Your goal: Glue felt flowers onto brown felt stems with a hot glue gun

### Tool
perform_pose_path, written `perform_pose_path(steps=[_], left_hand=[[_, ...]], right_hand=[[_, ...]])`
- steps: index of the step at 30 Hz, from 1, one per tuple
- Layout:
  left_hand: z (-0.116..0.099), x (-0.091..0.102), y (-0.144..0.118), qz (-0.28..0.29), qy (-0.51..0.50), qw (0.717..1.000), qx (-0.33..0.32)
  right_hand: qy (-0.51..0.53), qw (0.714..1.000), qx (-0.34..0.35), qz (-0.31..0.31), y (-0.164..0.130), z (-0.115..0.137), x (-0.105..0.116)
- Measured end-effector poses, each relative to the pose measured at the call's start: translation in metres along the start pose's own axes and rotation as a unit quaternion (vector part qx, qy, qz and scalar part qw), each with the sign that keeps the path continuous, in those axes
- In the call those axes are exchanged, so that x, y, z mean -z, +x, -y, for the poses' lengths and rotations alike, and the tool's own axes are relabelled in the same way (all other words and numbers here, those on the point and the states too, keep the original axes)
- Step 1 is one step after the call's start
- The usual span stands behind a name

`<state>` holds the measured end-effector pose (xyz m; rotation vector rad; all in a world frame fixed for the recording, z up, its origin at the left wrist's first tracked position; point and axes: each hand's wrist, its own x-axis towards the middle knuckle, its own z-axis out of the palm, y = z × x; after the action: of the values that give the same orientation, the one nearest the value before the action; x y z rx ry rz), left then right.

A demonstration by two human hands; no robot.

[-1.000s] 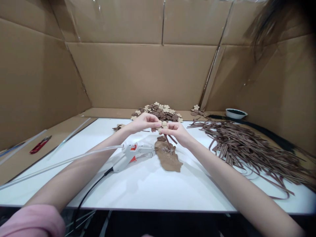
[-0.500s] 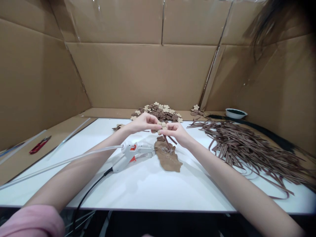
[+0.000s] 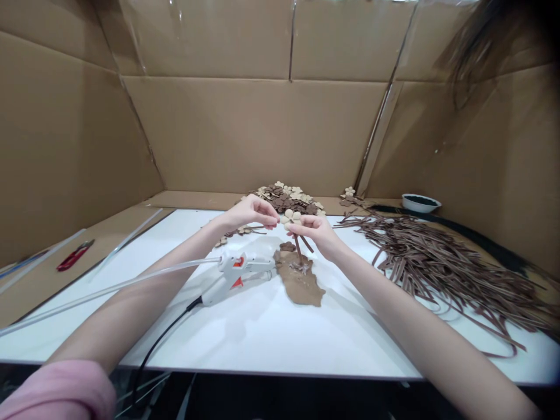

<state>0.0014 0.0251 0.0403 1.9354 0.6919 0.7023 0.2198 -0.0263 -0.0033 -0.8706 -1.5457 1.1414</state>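
My right hand (image 3: 317, 233) pinches a cream flower cutout (image 3: 291, 217) from its right side. Brown strips (image 3: 301, 244) hang beneath the flower like stems. Just left of the flower is my left hand (image 3: 258, 213), its thumb and fingertips pressed together; anything tiny between them cannot be made out. Below the hands lies a ragged brown scrap (image 3: 304, 286) with shiny glue on it. A white and orange hot glue gun (image 3: 231, 268) rests to its left, nozzle pointing at the scrap, with a clear glue stick (image 3: 144, 283) trailing from the back.
Brown and cream flower cutouts (image 3: 291, 198) are heaped at the back. A big tangle of brown strips (image 3: 446, 262) covers the right side, near a white bowl (image 3: 420, 203) with dark contents. Red-handled cutters (image 3: 75, 255) lie at far left. Cardboard walls (image 3: 245, 134) surround the white board (image 3: 245, 344).
My left hand has come off the flower and moved slightly left. The cream flower now shows its petals more openly in my right hand. Finished-looking cutouts behind my left wrist are more visible.
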Motion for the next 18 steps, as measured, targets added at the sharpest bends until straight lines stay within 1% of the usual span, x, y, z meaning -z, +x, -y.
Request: perform_pose_path(steps=[3, 5, 8, 10, 12, 15, 18], left_hand=[[-0.001, 0.01, -0.002, -0.023, 0.034, 0.999, -0.002], [0.0, 0.015, -0.002, -0.013, 0.069, 0.998, 0.008], [0.007, 0.016, 0.0, 0.045, 0.154, 0.987, 0.023], [0.016, 0.011, 0.003, 0.092, 0.208, 0.974, 0.025], [0.026, 0.003, 0.005, 0.135, 0.236, 0.962, 0.027], [0.04, -0.008, 0.007, 0.166, 0.252, 0.952, 0.051], [0.048, -0.011, 0.008, 0.188, 0.236, 0.951, 0.067]], right_hand=[[0.001, 0.999, 0.003, -0.04, 0.005, -0.003, 0.005], [-0.003, 0.998, 0.003, -0.055, 0.007, -0.004, 0.007], [-0.01, 0.998, 0.002, -0.062, 0.008, -0.004, 0.009], [-0.014, 0.998, 0.002, -0.057, 0.009, -0.005, 0.009], [-0.021, 0.999, -0.004, -0.046, 0.01, -0.006, 0.008], [-0.042, 0.999, -0.021, -0.025, 0.016, -0.01, 0.008], [-0.07, 0.996, -0.048, -0.01, 0.026, -0.015, 0.008]])
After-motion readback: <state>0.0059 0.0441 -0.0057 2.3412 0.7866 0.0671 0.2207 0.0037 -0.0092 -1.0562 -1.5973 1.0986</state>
